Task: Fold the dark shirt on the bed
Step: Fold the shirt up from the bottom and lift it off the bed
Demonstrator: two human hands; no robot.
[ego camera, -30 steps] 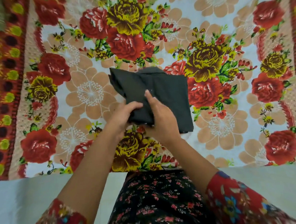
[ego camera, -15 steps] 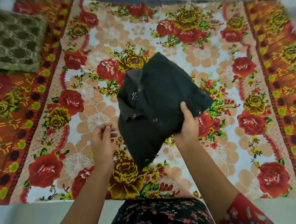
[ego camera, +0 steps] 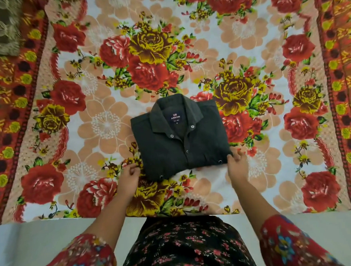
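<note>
Dark shirt (ego camera: 178,151): matte woven cloth, folded into a compact rectangle, collar up, metal snaps showing. It lies flat on the bed (ego camera: 99,125), toward the near edge. My right fingers (ego camera: 233,156) pinch its near right corner. My left fingers (ego camera: 134,170) are curled at the near left corner; whether they grip it I cannot tell. Bedsheet: bold floral print, red border.

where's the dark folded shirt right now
Head view: the dark folded shirt lies flat mid-frame on the floral bedsheet, the left hand and right hand at its near corners.
</note>
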